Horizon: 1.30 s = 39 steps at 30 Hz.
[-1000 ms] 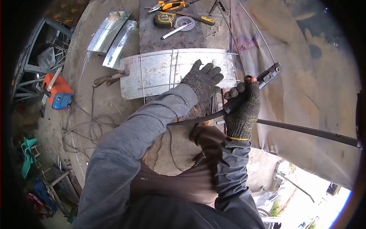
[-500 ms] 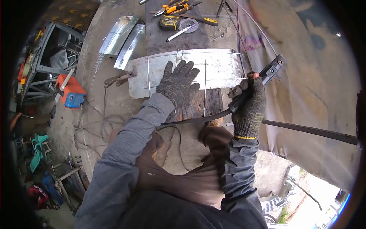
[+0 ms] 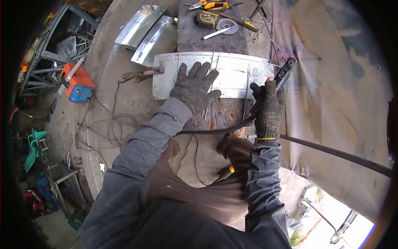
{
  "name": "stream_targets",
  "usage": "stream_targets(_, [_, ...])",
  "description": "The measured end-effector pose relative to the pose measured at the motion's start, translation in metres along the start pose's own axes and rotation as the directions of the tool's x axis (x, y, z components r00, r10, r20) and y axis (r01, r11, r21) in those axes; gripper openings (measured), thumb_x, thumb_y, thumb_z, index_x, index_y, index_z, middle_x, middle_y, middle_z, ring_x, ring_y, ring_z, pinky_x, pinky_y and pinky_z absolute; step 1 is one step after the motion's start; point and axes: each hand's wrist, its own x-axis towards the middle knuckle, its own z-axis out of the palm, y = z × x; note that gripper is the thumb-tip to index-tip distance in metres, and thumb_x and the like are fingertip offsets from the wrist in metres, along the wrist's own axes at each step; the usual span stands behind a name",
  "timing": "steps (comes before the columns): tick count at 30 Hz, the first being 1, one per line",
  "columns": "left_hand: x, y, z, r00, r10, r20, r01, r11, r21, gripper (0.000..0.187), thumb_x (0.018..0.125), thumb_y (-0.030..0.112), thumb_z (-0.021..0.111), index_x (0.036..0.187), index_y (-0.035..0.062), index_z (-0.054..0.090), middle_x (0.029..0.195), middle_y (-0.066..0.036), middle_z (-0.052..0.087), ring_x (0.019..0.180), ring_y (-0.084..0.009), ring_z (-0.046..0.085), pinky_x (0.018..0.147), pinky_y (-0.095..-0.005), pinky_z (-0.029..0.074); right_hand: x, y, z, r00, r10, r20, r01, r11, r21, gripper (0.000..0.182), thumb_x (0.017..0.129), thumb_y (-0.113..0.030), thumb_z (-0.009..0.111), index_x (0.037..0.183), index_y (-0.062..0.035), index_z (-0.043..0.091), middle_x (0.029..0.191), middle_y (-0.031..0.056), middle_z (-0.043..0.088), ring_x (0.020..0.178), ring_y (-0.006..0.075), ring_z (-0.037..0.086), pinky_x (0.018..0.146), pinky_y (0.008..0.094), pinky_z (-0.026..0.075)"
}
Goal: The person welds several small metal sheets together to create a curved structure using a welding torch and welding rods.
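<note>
My left hand [image 3: 195, 88], in a dark knitted glove, lies with spread fingers on a curved galvanized metal sheet [image 3: 234, 76]. Thin metal rods [image 3: 247, 83] cross the sheet. My right hand [image 3: 268, 103], gloved with one fingertip bare, is wrapped round a black electrode holder [image 3: 285, 70] at the sheet's right end. From the holder a thin rod reaches back over the sheet's right corner. A black cable [image 3: 219, 131] runs from it to the left. The sheet rests on a charred wooden board [image 3: 224, 114]. A clamp [image 3: 143, 74] grips the sheet's left end.
Pliers [image 3: 215, 5], a tape measure [image 3: 206, 19], a grinding disc [image 3: 232, 27] and a marker [image 3: 218, 33] lie on the board's far part. Bent sheets [image 3: 143, 25] stand back left. An orange-blue welding machine [image 3: 78, 85] sits left with tangled cables. A tarp [image 3: 331, 91] hangs right.
The view has shifted, so the sheet appears farther right. The electrode holder has moved closer to the sheet's right end. My left hand lies farther left on the sheet, still spread.
</note>
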Motion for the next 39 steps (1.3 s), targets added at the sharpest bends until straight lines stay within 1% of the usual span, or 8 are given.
stream_targets(7, [-0.009, 0.027, -0.004, 0.992, -0.041, 0.124, 0.051, 0.995, -0.081, 0.060, 0.096, 0.048, 0.049, 0.146, 0.0151, 0.045, 0.156, -0.017, 0.033, 0.145, -0.0356, 0.028, 0.118, -0.0585, 0.014, -0.001, 0.012, 0.005, 1.000, 0.021, -0.005, -0.021, 1.000, 0.019, 0.045, 0.095, -0.046, 0.064, 0.110, -0.0044, 0.054, 0.083, 0.0064, 0.068, 0.075, 0.0104, 0.067, 0.048, 0.0213, 0.041])
stream_targets(9, [-0.011, 0.033, 0.007, 0.996, 0.000, -0.092, -0.008, 0.996, -0.085, 0.062, 0.094, 0.048, 0.052, 0.145, 0.0135, 0.046, 0.156, -0.018, 0.032, 0.146, -0.0375, 0.026, 0.118, -0.0589, 0.013, -0.006, 0.007, 0.011, 1.000, -0.014, 0.012, 0.014, 0.999, -0.036, 0.043, 0.095, -0.044, 0.064, 0.107, -0.0048, 0.054, 0.081, 0.0051, 0.065, 0.076, 0.0121, 0.068, 0.050, 0.0226, 0.043])
stream_targets(15, [-0.015, 0.045, 0.013, 0.996, 0.077, -0.038, -0.081, 0.988, -0.135, 0.067, 0.090, 0.049, 0.054, 0.144, 0.0110, 0.047, 0.155, -0.017, 0.032, 0.146, -0.0370, 0.024, 0.117, -0.0610, 0.011, -0.003, 0.012, 0.012, 0.999, -0.015, 0.036, 0.014, 0.999, 0.032, 0.037, 0.096, -0.040, 0.064, 0.100, -0.0041, 0.055, 0.077, 0.0040, 0.061, 0.077, 0.0146, 0.069, 0.060, 0.0237, 0.052])
stream_targets(23, [-0.014, 0.052, 0.007, 0.988, 0.133, -0.076, -0.144, 0.976, -0.163, 0.061, 0.087, 0.048, 0.057, 0.138, 0.0152, 0.055, 0.152, -0.015, 0.037, 0.144, -0.0359, 0.030, 0.118, -0.0605, 0.014, -0.015, 0.000, 0.018, 1.000, 0.019, 0.013, -0.018, 0.997, -0.072, 0.041, 0.093, -0.047, 0.065, 0.093, -0.0078, 0.053, 0.075, 0.0106, 0.068, 0.047, 0.0112, 0.056, 0.034, 0.0252, 0.035])
stream_targets(29, [-0.013, 0.058, 0.022, 0.980, 0.197, -0.031, -0.199, 0.977, -0.081, 0.050, 0.088, 0.047, 0.057, 0.127, 0.0167, 0.066, 0.149, -0.012, 0.043, 0.142, -0.0335, 0.033, 0.118, -0.0590, 0.017, -0.016, -0.002, 0.017, 1.000, 0.011, 0.020, -0.010, 0.999, -0.050, 0.042, 0.092, -0.048, 0.066, 0.088, -0.0079, 0.054, 0.071, 0.0075, 0.064, 0.047, 0.0115, 0.056, 0.036, 0.0252, 0.036])
stream_targets(31, [-0.015, 0.058, 0.025, 0.977, 0.211, -0.029, -0.213, 0.976, -0.051, 0.047, 0.089, 0.045, 0.056, 0.125, 0.0172, 0.067, 0.148, -0.012, 0.044, 0.142, -0.0331, 0.034, 0.118, -0.0590, 0.017, -0.025, -0.008, 0.017, 1.000, 0.000, 0.010, 0.001, 0.999, -0.039, 0.043, 0.092, -0.048, 0.067, 0.086, -0.0075, 0.054, 0.068, 0.0054, 0.061, 0.053, 0.0127, 0.060, 0.038, 0.0248, 0.038])
stream_targets(33, [-0.015, 0.056, 0.022, 0.966, 0.259, 0.018, -0.258, 0.964, -0.066, 0.036, 0.092, 0.032, 0.053, 0.123, 0.0199, 0.067, 0.144, -0.013, 0.048, 0.139, -0.0330, 0.039, 0.117, -0.0625, 0.014, -0.037, -0.015, 0.017, 0.996, 0.093, -0.007, -0.093, 0.994, -0.056, 0.048, 0.091, -0.048, 0.069, 0.097, -0.0010, 0.059, 0.077, 0.0083, 0.062, 0.076, 0.0222, 0.068, 0.073, 0.0356, 0.054])
stream_targets(39, [-0.018, 0.045, 0.032, 0.958, 0.282, -0.047, -0.284, 0.958, -0.036, 0.038, 0.093, 0.039, 0.055, 0.118, 0.0130, 0.068, 0.146, -0.010, 0.047, 0.141, -0.0295, 0.036, 0.119, -0.0588, 0.016, -0.055, -0.034, 0.015, 1.000, -0.018, 0.021, 0.017, 0.999, 0.032, 0.043, 0.096, -0.041, 0.064, 0.112, -0.0014, 0.057, 0.074, 0.0041, 0.055, 0.074, 0.0212, 0.066, 0.070, 0.0369, 0.055])
